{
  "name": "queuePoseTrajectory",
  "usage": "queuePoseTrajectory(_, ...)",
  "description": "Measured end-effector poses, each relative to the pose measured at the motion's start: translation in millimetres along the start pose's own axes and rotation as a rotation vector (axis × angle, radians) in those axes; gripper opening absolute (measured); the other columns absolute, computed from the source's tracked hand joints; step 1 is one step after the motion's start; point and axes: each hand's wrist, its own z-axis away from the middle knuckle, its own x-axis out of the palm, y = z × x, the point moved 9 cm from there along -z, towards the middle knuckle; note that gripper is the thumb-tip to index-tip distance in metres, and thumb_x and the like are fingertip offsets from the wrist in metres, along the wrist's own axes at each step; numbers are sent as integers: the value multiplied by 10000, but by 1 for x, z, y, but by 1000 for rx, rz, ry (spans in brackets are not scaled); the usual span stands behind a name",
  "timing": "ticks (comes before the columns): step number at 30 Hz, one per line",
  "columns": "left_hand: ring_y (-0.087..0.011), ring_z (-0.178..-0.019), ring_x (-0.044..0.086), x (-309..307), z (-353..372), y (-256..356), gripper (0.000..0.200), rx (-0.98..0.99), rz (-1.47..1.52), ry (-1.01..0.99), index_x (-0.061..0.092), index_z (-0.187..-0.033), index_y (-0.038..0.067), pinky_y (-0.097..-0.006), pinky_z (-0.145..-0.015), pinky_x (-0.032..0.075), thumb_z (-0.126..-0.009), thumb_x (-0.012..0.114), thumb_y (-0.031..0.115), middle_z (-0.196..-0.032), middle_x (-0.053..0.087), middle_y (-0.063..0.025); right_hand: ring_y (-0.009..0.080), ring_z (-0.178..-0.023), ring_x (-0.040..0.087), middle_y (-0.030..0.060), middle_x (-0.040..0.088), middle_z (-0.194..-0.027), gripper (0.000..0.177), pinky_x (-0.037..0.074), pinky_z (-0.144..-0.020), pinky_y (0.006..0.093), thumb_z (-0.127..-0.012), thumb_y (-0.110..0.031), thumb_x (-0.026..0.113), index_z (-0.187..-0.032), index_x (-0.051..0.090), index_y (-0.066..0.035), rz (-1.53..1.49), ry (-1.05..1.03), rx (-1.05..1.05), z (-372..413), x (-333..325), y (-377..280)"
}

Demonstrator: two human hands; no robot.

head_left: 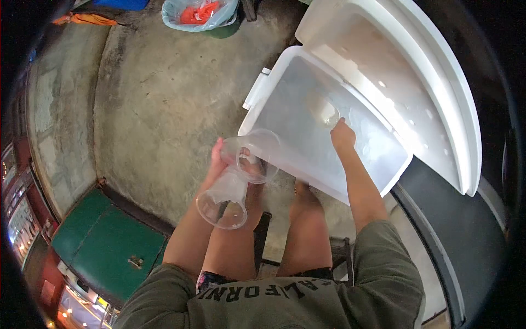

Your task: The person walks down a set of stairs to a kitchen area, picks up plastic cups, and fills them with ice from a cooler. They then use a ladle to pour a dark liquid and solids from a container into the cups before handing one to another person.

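My left hand (218, 159) is closed around two clear plastic cups, gripping them near their bases. One cup (263, 153) tilts with its mouth toward the white cooler box; the other cup (223, 203) points down toward my lap, above my thigh. Inside the open cooler box (274, 82), my right hand (343, 134) is closed on a pale, see-through, rounded scoop-like thing (327, 114). Motion blur hides its exact shape. The inside of the box looks greyish white, and I cannot make out its contents well.
The cooler's white lid (394, 71) stands raised along its far right side. A bin with a pale bag (175, 22) holds something red at the top. A green box (109, 247) sits at lower left, and an orange folded umbrella (85, 19) lies at upper left.
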Motion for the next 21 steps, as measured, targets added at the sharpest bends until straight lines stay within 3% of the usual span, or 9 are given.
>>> queuePoseTrajectory(5, -251, -528, 605, 10, 23, 15, 801, -12, -111, -137, 607, -976, 15, -368, -515, 514, -797, 363, 757, -636, 606, -99, 366, -766, 660, 190, 668, -850, 299, 523, -690, 452, -847, -92, 496, -1123, 482, 24, 169, -134, -65, 110, -36, 18)
queuePoseTrajectory(9, -256, -513, 606, 5, 28, 21, 787, -16, -112, -139, 614, -981, 39, -364, -482, 511, -796, 357, 759, -637, 612, -98, 353, -800, 660, 231, 651, -912, 301, 522, -705, 448, -849, -113, 498, -1112, 492, 31, 260, -154, -266, 129, 11, -5)
queuePoseTrajectory(11, -255, -509, 598, 8, 27, 23, 780, -12, -104, -128, 616, -974, 46, -365, -481, 506, -796, 356, 760, -644, 613, -95, 372, -859, 644, 247, 637, -968, 282, 513, -746, 450, -873, -118, 451, -1106, 506, 29, 81, -282, -154, 103, 50, -44)
queuePoseTrajectory(13, -252, -503, 585, 15, 26, 27, 773, -10, -54, -123, 616, -962, 51, -367, -492, 502, -795, 357, 760, -654, 613, -91, 386, -881, 634, 228, 641, -967, 284, 504, -780, 445, -875, -133, 444, -1104, 506, 24, -336, -269, 190, 61, 99, -52)
queuePoseTrajectory(16, -253, -498, 565, 11, 30, 28, 764, 9, -14, -19, 615, -947, 56, -391, -499, 495, -793, 361, 761, -658, 601, -77, 385, -885, 633, 213, 648, -946, 314, 503, -786, 437, -879, -150, 442, -1134, 495, 25, -119, -219, -66, 56, 93, -73)
queuePoseTrajectory(21, -253, -512, 562, 23, 33, 37, 746, 38, -67, -87, 618, -932, 60, -398, -489, 472, -801, 365, 750, -641, 578, -68, 378, -859, 640, 221, 652, -901, 305, 506, -746, 452, -878, -149, 420, -1126, 481, 18, -60, -239, -215, 63, 88, -52)
